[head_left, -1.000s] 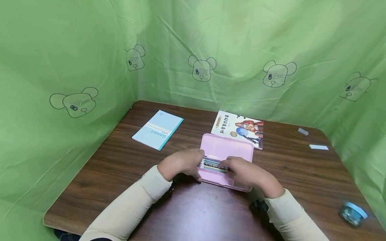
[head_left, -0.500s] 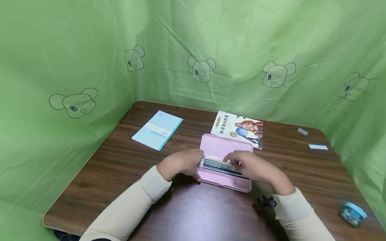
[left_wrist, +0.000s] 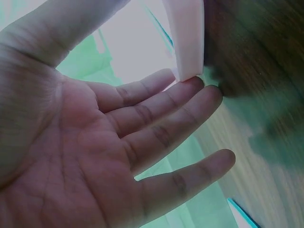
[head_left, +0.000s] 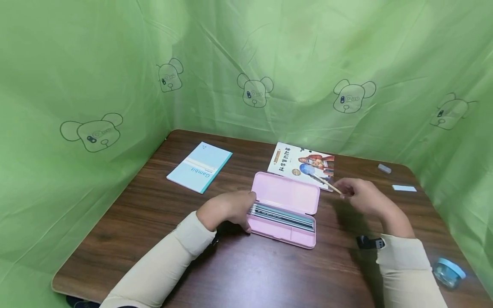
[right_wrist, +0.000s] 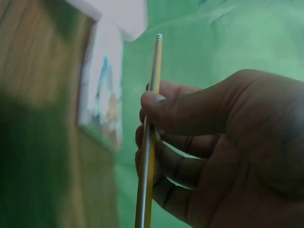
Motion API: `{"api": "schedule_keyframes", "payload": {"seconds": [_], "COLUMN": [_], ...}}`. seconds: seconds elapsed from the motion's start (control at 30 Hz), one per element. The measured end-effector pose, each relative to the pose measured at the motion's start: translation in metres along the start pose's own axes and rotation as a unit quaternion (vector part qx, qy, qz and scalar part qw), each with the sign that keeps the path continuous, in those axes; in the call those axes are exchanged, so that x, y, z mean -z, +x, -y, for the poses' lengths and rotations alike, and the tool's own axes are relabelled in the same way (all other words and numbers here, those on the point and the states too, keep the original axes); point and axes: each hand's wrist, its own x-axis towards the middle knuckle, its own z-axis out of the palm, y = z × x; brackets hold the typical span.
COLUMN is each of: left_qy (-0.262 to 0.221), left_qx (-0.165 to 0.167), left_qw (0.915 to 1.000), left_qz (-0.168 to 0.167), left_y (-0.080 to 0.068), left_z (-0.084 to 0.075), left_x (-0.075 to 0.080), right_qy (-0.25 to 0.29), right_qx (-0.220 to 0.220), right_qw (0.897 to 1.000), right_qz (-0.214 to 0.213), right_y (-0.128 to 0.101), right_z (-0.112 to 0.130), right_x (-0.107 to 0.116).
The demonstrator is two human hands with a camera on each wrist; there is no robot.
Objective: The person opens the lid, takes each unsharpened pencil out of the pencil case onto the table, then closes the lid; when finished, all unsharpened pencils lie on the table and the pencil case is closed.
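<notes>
A pink pencil case [head_left: 286, 193] lies on the table with its lid up. Several dark and teal pencils [head_left: 283, 217] lie side by side in its long tray. At the case's left end, my left hand [head_left: 230, 209] holds it between thumb and fingers; in the left wrist view, the fingertips [left_wrist: 192, 84] touch its end. My right hand [head_left: 363, 197], to the right of the case and raised over the table, pinches a yellow pencil [right_wrist: 146, 178] between thumb and fingers. That pencil points up and left, overlapping the picture book [head_left: 286, 160] in the head view.
A light blue notebook [head_left: 199, 167] lies at the back left of the table [head_left: 142, 222]. Toward the right edge are a small grey block [head_left: 384, 168] and a white strip [head_left: 404, 188]. A blue-lidded jar [head_left: 448, 273] stands at the front right. Green curtains [head_left: 215, 51] surround the table.
The right hand has left the pencil case tray and moved right, with the yellow pencil now in its fingers. The left hand stays at the case's left end.
</notes>
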Motion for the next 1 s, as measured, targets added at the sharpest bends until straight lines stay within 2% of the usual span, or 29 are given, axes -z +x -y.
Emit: {"api": "schedule_keyframes", "payload": {"seconds": [0.07,0.2,0.43,0.73,1.0], "left_qy": [0.0,-0.001,0.001,0.002,0.003], "left_qx": [-0.001,-0.002,-0.005,-0.005,-0.004], "left_qw": [1.0,1.0,1.0,1.0,1.0], "left_qz": [-0.001,-0.002,0.0,0.001,0.001], "left_y": [-0.001,-0.001,0.0,0.001,0.0], "left_z": [0.0,0.0,0.0,0.0,0.0], "left_x": [0.0,0.001,0.003,0.0,-0.001], "right_qy": [-0.002,0.006,0.027,0.019,0.01], "right_qx": [-0.019,-0.027,-0.018,-0.037,-0.03], "right_qw": [1.0,0.998,0.995,0.995,0.996], "right_qz": [0.02,0.059,0.092,0.095,0.085], "right_y": [0.002,0.005,0.003,0.001,0.003], "right_z": [-0.012,-0.027,-0.029,-0.037,-0.041], "right_x": [-0.004,-0.012,-0.012,-0.016,-0.021]}}
